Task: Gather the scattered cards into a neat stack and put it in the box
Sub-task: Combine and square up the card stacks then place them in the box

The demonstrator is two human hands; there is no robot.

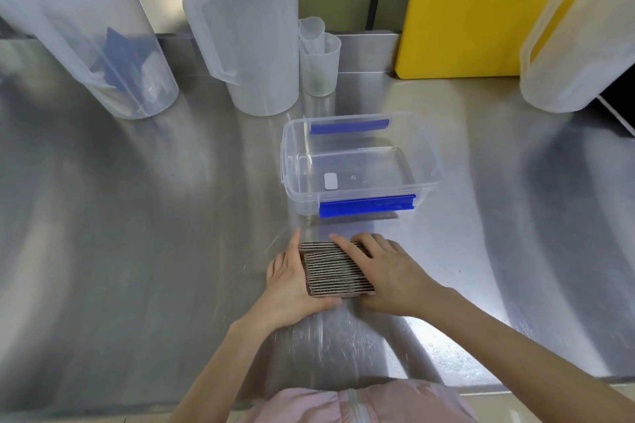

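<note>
A pack of brown cardboard cards stands on edge on the steel table, pressed together between both hands. My left hand lies flat against its left side, thumb under the near end. My right hand presses the right side, with fingers laid over the far top edges. Just beyond the cards sits the clear plastic box, open on top, with blue clips on its near and far sides. A small white label shows on its floor; nothing else is inside.
Along the back of the steel table stand a large clear jug, a handled pitcher, two small nested beakers, a yellow board and another jug at right.
</note>
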